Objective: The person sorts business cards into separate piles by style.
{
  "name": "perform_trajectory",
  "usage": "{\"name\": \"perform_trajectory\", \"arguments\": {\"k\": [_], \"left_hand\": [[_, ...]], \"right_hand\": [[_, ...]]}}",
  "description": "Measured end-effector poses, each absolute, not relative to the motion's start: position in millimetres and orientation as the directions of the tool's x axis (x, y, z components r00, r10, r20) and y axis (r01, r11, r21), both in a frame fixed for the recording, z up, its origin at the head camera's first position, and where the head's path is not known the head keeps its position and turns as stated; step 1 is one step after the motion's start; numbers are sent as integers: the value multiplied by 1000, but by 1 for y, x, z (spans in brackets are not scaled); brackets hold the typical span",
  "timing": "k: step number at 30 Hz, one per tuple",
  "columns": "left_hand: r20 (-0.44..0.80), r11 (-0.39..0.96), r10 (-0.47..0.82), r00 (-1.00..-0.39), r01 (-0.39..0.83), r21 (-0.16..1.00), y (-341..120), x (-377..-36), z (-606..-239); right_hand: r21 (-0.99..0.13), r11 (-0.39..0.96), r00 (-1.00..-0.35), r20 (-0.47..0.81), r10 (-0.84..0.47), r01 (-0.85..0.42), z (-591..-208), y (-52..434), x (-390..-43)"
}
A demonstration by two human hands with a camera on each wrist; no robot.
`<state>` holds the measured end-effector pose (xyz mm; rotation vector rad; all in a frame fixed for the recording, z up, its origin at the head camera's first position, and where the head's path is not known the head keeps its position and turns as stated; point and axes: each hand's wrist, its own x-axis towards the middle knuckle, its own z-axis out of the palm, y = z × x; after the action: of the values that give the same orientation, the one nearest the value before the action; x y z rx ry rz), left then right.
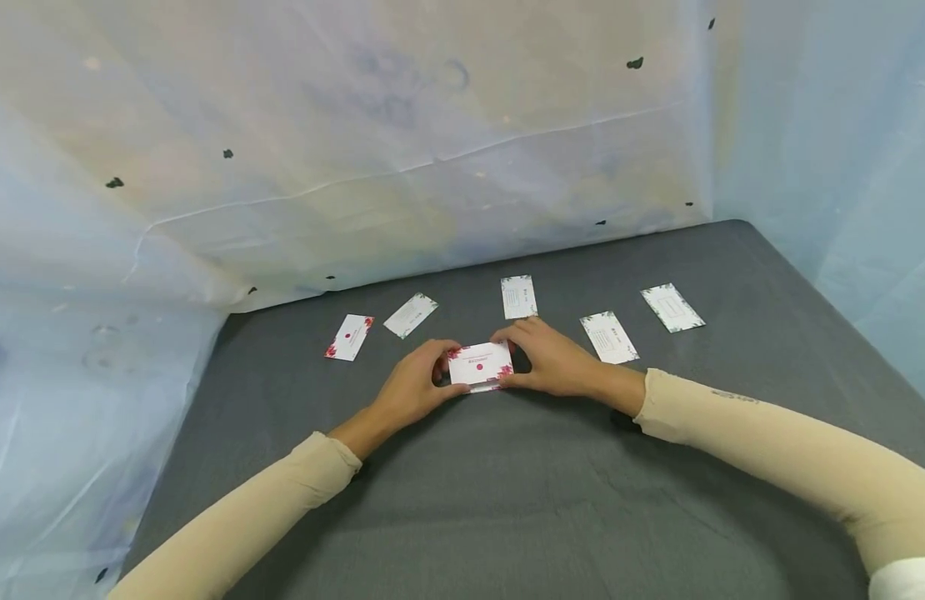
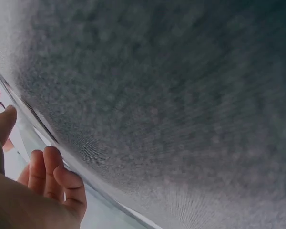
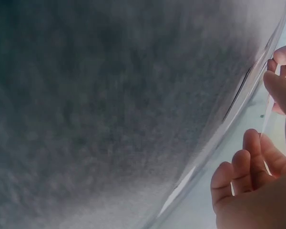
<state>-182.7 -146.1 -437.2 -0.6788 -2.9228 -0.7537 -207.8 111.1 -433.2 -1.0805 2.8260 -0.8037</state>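
A white card with red floral corners and a red dot [image 1: 481, 362] is held between both hands over the middle of the table. The edge of another card [image 1: 483, 388] shows just below it. My left hand [image 1: 413, 382] pinches its left side with thumb and fingers, and my right hand [image 1: 547, 358] pinches the right side. In the left wrist view the left hand's [image 2: 43, 191] outer fingers are curled. Fingers of the right hand [image 3: 252, 186] curl likewise in the right wrist view, where the thin edge of the card [image 3: 268, 112] shows.
Several cards lie on the dark grey tabletop [image 1: 462, 500]: a red-cornered one [image 1: 350, 337] at left, then green-cornered ones [image 1: 411, 316], another card [image 1: 518, 297] behind the right hand, and a card [image 1: 609, 337] and a card [image 1: 672, 307] at right. A pale patterned curtain [image 1: 402, 167] borders the table.
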Motion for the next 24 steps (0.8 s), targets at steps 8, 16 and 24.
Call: {"name": "perform_trajectory", "arguments": {"k": [8,16,24], "left_hand": [[175,783,416,-892,449,431,-147,-178,-440],[171,781,414,-894,446,437,-149,-179,-440],[137,797,398,-907,416,437,-147,-177,-441]], "right_hand": [[-475,628,-764,172,-622,-617,-436,111,-203],[-473,645,-774,140,-618,-600,-437,110,-203],[-480,643,-775,139,-616,-597,-437,111,-200]]}}
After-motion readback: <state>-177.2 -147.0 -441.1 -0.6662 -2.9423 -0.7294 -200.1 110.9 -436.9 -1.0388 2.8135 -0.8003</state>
